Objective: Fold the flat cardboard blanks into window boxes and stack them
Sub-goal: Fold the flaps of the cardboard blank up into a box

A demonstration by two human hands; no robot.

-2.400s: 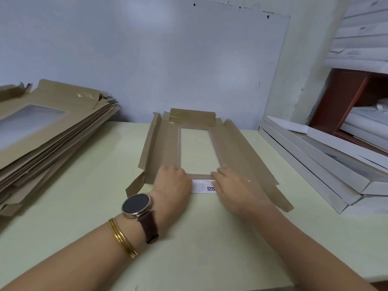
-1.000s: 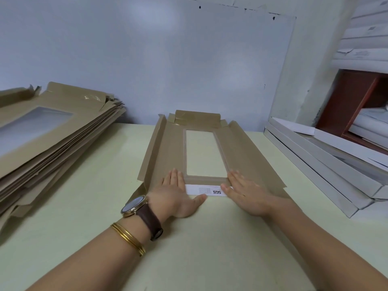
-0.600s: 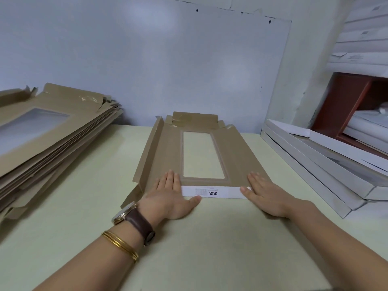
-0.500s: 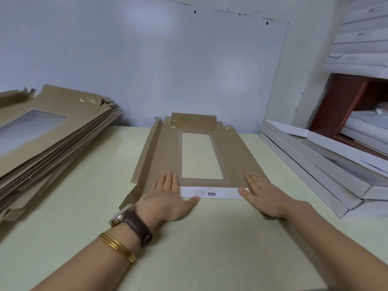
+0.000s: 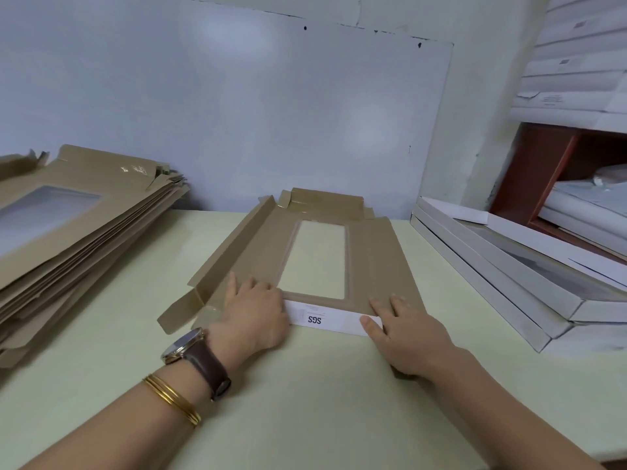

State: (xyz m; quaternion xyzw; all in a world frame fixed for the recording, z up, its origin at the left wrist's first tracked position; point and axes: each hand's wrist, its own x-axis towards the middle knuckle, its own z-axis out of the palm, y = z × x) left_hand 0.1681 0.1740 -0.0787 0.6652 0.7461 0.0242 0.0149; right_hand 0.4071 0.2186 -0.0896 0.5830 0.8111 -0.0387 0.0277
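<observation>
Head view, the only one. I see from a wide-angle camera worn on the person's head, facing forward and down across the tabletop [image 5: 305,401] toward the wall [image 5: 481,113] behind it. The lens sits near: the left hand [image 5: 252,313] and right hand [image 5: 403,330], reaching in from the lower edge, lie just below frame centre on the flat blank [image 5: 376,266]. A pile of blanks [image 5: 68,232] bounds the left margin, stacked white boxes [image 5: 509,283] the right.

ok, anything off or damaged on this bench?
Mostly the pile of flat blanks at left: splayed, edges fanned out, bent and crumpled tabs at its far corner. The blank being folded is lopsided: left side flap raised, right side flap lying flat.
</observation>
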